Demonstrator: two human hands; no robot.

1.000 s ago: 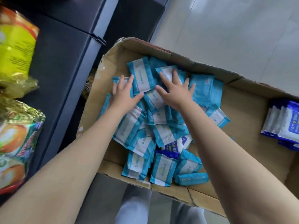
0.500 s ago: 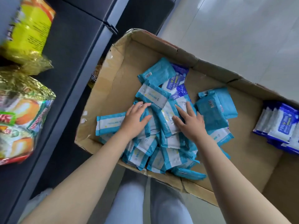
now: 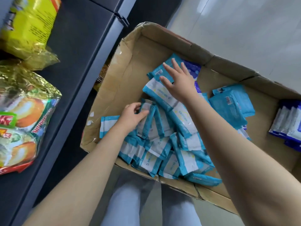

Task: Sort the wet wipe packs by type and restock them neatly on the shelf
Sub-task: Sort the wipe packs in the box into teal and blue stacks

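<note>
Teal wet wipe packs (image 3: 184, 144) lie heaped in the cardboard box (image 3: 130, 75). Left hand (image 3: 132, 116) curls round a few at the heap's left; right hand (image 3: 180, 82) reaches over the far ones, fingers spread wide.

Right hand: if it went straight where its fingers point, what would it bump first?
Probably the light-blue pack at its fingertips; the right hand is open above the pile. If it clears that, the box's far wall. Depth is unclear.

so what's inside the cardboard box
A heap of light blue wipe packs, a couple of dark blue packs poking out at its far side, and a dark blue row at the right. Whatever lies under the heap is covered.
</note>
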